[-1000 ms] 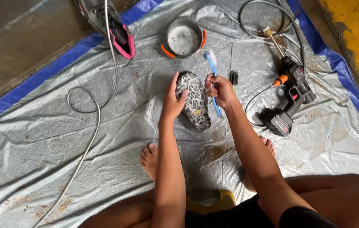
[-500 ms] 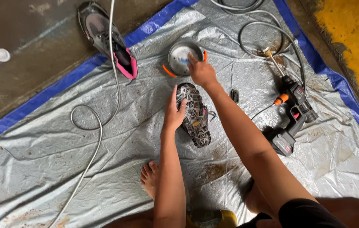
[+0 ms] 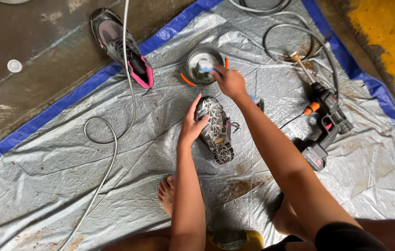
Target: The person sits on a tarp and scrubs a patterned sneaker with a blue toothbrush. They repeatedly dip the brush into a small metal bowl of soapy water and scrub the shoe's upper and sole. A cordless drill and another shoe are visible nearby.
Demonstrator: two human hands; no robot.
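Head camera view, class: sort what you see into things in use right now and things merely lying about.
In use:
left hand steadying the upturned shoe
right hand dipping a toothbrush into the metal bowl

Lying about:
second shoe with pink lining
handheld pressure washer gun
grey hose
white cap
tarpaulin
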